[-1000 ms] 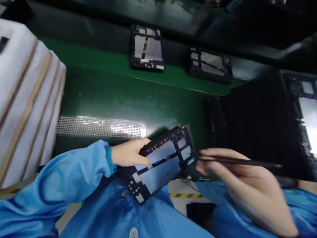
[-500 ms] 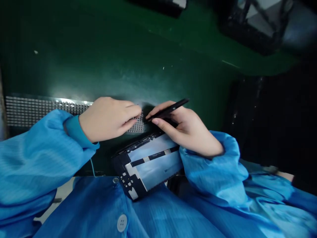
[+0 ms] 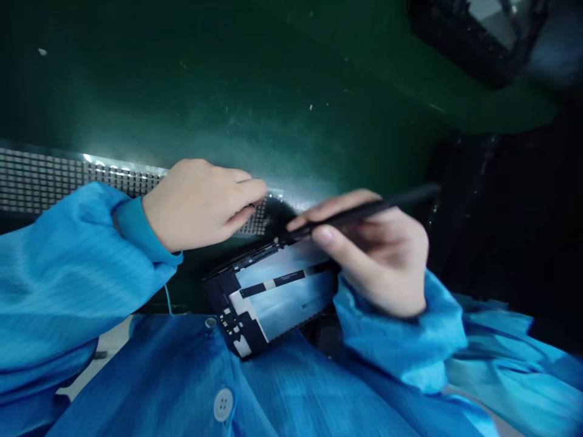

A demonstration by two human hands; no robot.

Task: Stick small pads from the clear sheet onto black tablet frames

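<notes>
The left hand (image 3: 200,203) rests curled, fingertips on the strip (image 3: 68,179) of small parts, gripping nothing visible. Below and between both hands, the frame (image 3: 268,291) leans against the table (image 3: 273,91) edge, panels glossy. The right hand (image 3: 378,255) pinches tweezers (image 3: 364,212), tip at the frame's upper edge; placement appears under way, not finished.

We find no legible text, label, brand, number or sign. The black frame (image 3: 273,294), propped at the near edge of the green worktop (image 3: 255,97), carries a faint dark mark on its reflective panel, too blurred for us to read. The perforated strip (image 3: 68,179) shows only a dot pattern, no characters.
</notes>
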